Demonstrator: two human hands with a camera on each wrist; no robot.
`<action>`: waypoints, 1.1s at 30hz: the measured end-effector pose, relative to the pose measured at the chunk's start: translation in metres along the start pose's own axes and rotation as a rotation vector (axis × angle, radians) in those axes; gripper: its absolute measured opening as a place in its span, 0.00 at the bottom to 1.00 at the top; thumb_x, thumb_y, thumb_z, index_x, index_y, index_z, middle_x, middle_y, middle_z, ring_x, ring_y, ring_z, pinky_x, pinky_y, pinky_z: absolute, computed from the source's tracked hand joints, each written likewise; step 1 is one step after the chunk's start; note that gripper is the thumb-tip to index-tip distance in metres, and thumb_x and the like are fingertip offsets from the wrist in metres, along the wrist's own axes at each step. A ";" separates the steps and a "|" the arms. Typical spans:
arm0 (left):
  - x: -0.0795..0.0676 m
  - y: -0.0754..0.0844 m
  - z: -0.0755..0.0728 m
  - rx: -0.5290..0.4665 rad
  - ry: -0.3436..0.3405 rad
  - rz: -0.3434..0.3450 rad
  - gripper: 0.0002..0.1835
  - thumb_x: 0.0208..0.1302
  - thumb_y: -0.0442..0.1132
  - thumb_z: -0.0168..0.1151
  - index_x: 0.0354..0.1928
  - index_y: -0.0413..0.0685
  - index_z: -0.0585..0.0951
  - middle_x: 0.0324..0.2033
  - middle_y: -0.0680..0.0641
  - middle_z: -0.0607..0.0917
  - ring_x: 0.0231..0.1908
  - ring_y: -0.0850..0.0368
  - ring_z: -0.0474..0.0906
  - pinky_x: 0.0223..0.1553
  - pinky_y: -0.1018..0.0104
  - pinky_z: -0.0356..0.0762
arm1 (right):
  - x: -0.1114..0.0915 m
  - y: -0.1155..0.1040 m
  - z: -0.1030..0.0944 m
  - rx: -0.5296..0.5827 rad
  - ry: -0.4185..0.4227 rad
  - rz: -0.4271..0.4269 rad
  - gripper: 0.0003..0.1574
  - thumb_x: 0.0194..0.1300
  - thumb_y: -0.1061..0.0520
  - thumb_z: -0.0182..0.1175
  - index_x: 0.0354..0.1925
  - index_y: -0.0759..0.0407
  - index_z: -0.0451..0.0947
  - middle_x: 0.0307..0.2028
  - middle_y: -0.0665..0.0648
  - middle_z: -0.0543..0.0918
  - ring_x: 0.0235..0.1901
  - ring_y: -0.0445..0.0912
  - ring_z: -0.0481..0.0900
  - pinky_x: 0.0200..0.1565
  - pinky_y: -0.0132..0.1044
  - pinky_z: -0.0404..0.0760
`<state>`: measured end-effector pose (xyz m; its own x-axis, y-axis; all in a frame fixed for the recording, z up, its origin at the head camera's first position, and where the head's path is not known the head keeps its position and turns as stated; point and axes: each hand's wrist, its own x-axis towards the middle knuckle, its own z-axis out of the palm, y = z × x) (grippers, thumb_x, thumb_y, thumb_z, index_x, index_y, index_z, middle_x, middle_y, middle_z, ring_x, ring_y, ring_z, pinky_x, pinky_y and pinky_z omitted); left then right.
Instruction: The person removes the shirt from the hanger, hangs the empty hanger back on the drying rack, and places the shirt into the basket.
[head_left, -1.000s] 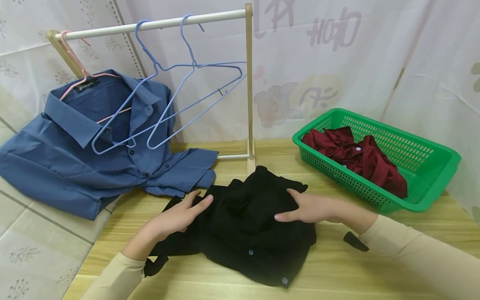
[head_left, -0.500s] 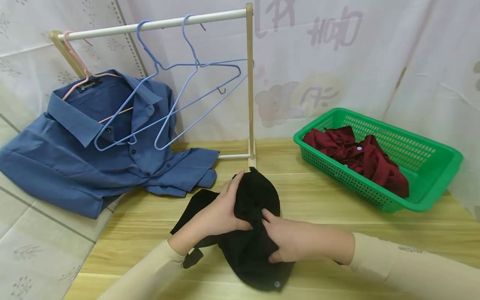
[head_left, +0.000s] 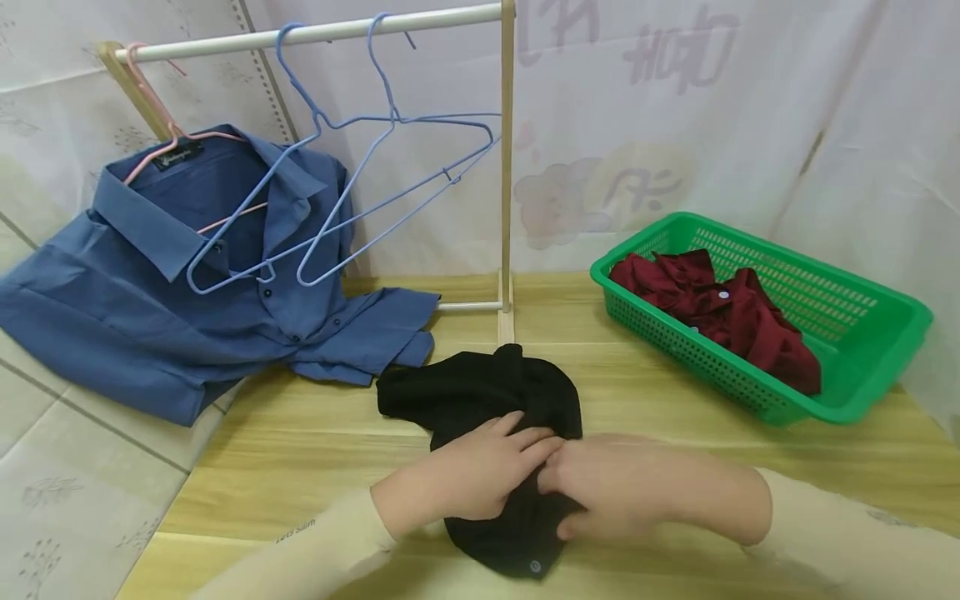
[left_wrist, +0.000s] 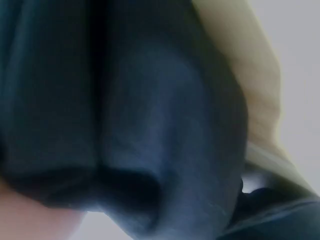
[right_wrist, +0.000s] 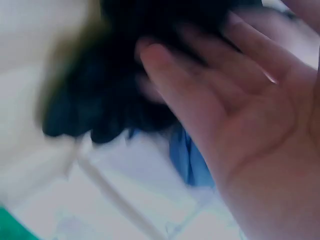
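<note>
A crumpled black garment (head_left: 472, 387), with a button (head_left: 536, 567) at its near end, lies bunched on the wooden table. My left hand (head_left: 480, 467) rests on its middle with the fingers reaching across the cloth. Dark fabric (left_wrist: 165, 110) fills most of the left wrist view, hiding nearly all of that hand. Right beside it, my right hand (head_left: 603, 483) touches the garment's right edge and is blurred. In the right wrist view the right hand's (right_wrist: 240, 110) fingers look mostly straight against the dark cloth (right_wrist: 115, 90).
A blue shirt (head_left: 165, 317) hangs on a pink hanger (head_left: 153, 100) at the rack's left. Two blue hangers (head_left: 300, 150) hang from the white rod (head_left: 337, 32). At the right, a green basket (head_left: 870, 350) holds a dark red garment (head_left: 750, 325).
The black garment has been gathered narrower toward the middle. Both hands have moved inward and now nearly meet over it; in the last half second the left hand has come nearer the body.
</note>
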<state>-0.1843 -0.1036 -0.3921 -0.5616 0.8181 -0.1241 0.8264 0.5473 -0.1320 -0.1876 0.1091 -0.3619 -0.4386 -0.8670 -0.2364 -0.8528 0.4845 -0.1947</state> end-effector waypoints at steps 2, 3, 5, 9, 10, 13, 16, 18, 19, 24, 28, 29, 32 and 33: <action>-0.003 0.005 0.004 0.082 0.001 -0.013 0.43 0.65 0.44 0.73 0.80 0.56 0.65 0.78 0.52 0.69 0.75 0.48 0.70 0.75 0.56 0.72 | 0.002 0.010 -0.015 -0.018 0.120 -0.015 0.14 0.65 0.40 0.74 0.35 0.45 0.82 0.31 0.39 0.81 0.30 0.33 0.76 0.32 0.31 0.77; -0.005 0.008 0.005 0.117 0.002 -0.020 0.44 0.65 0.45 0.74 0.81 0.58 0.64 0.79 0.52 0.68 0.75 0.46 0.70 0.74 0.55 0.73 | 0.004 0.016 -0.022 -0.022 0.178 -0.014 0.15 0.66 0.40 0.73 0.34 0.44 0.80 0.31 0.39 0.78 0.28 0.33 0.72 0.30 0.30 0.74; -0.008 0.012 0.008 0.167 0.005 -0.019 0.45 0.67 0.50 0.73 0.82 0.61 0.62 0.79 0.50 0.66 0.76 0.44 0.69 0.72 0.54 0.76 | 0.011 0.032 -0.031 0.013 0.254 -0.035 0.15 0.71 0.38 0.69 0.42 0.46 0.83 0.42 0.43 0.80 0.37 0.34 0.78 0.37 0.32 0.80; -0.010 0.021 0.011 0.207 0.004 0.039 0.39 0.73 0.55 0.65 0.82 0.68 0.62 0.79 0.50 0.66 0.77 0.45 0.67 0.74 0.49 0.73 | 0.041 0.059 -0.035 0.060 0.280 -0.083 0.26 0.81 0.41 0.59 0.69 0.49 0.77 0.74 0.55 0.68 0.68 0.51 0.76 0.66 0.50 0.80; -0.011 0.023 0.011 0.209 -0.003 0.053 0.37 0.74 0.57 0.62 0.81 0.70 0.63 0.79 0.51 0.67 0.77 0.44 0.66 0.75 0.48 0.72 | 0.051 0.064 -0.034 0.032 0.263 -0.102 0.27 0.82 0.46 0.57 0.73 0.49 0.74 0.79 0.56 0.63 0.74 0.54 0.71 0.69 0.54 0.78; -0.011 0.029 0.011 0.181 -0.029 0.078 0.35 0.75 0.66 0.53 0.80 0.72 0.65 0.79 0.51 0.67 0.78 0.42 0.66 0.77 0.44 0.67 | 0.081 0.068 -0.032 -0.167 0.173 -0.139 0.35 0.81 0.59 0.54 0.80 0.41 0.66 0.86 0.54 0.52 0.81 0.58 0.62 0.70 0.59 0.77; -0.013 0.032 0.010 0.197 -0.040 0.119 0.38 0.69 0.76 0.54 0.77 0.74 0.68 0.79 0.53 0.68 0.78 0.42 0.66 0.77 0.43 0.66 | 0.103 0.066 -0.030 -0.348 0.030 -0.167 0.51 0.76 0.66 0.55 0.84 0.30 0.53 0.87 0.46 0.45 0.84 0.54 0.58 0.70 0.58 0.78; -0.015 0.032 0.009 0.221 -0.038 0.160 0.41 0.63 0.79 0.61 0.74 0.76 0.70 0.78 0.56 0.69 0.78 0.44 0.67 0.77 0.45 0.67 | 0.111 0.066 -0.027 -0.424 -0.055 -0.160 0.57 0.75 0.63 0.60 0.85 0.26 0.45 0.87 0.42 0.44 0.85 0.52 0.55 0.72 0.59 0.75; -0.017 0.030 0.009 0.235 -0.037 0.182 0.41 0.59 0.79 0.65 0.73 0.77 0.71 0.77 0.57 0.69 0.78 0.46 0.67 0.77 0.46 0.67 | 0.114 0.066 -0.026 -0.450 -0.088 -0.153 0.58 0.75 0.60 0.63 0.85 0.24 0.44 0.87 0.41 0.45 0.85 0.52 0.55 0.73 0.59 0.74; -0.029 0.019 0.010 0.223 0.017 0.236 0.41 0.52 0.71 0.78 0.68 0.79 0.74 0.74 0.60 0.70 0.76 0.54 0.68 0.80 0.45 0.63 | 0.113 0.072 -0.020 -0.446 -0.190 -0.089 0.47 0.70 0.46 0.69 0.81 0.32 0.63 0.81 0.41 0.66 0.84 0.52 0.57 0.75 0.64 0.68; -0.040 0.007 0.015 0.174 0.077 0.199 0.41 0.51 0.67 0.81 0.67 0.78 0.73 0.74 0.59 0.69 0.74 0.54 0.70 0.77 0.39 0.64 | 0.097 0.083 -0.021 -0.298 -0.186 -0.002 0.36 0.71 0.47 0.61 0.75 0.47 0.74 0.71 0.51 0.80 0.77 0.54 0.68 0.77 0.62 0.66; -0.043 0.004 0.017 0.163 0.090 0.183 0.42 0.50 0.67 0.82 0.66 0.78 0.73 0.74 0.59 0.69 0.74 0.53 0.71 0.76 0.37 0.66 | 0.092 0.086 -0.021 -0.227 -0.176 0.020 0.36 0.72 0.47 0.59 0.76 0.49 0.73 0.70 0.53 0.81 0.75 0.54 0.71 0.77 0.60 0.67; -0.051 -0.002 0.021 0.131 0.124 0.121 0.45 0.47 0.66 0.84 0.67 0.73 0.72 0.72 0.57 0.70 0.72 0.51 0.73 0.73 0.32 0.68 | 0.073 0.092 -0.019 0.011 -0.124 0.039 0.41 0.76 0.44 0.54 0.81 0.54 0.63 0.68 0.58 0.81 0.70 0.53 0.77 0.75 0.54 0.71; -0.054 -0.004 0.022 0.126 0.133 0.099 0.47 0.46 0.66 0.84 0.68 0.71 0.71 0.71 0.56 0.71 0.71 0.51 0.72 0.73 0.32 0.68 | 0.067 0.092 -0.017 0.083 -0.097 0.026 0.44 0.78 0.40 0.54 0.83 0.54 0.59 0.70 0.59 0.79 0.70 0.53 0.77 0.74 0.53 0.73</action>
<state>-0.1583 -0.1537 -0.4067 -0.4609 0.8874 -0.0129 0.8610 0.4436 -0.2488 -0.3002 0.0937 -0.3792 -0.4277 -0.8405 -0.3325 -0.8134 0.5184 -0.2641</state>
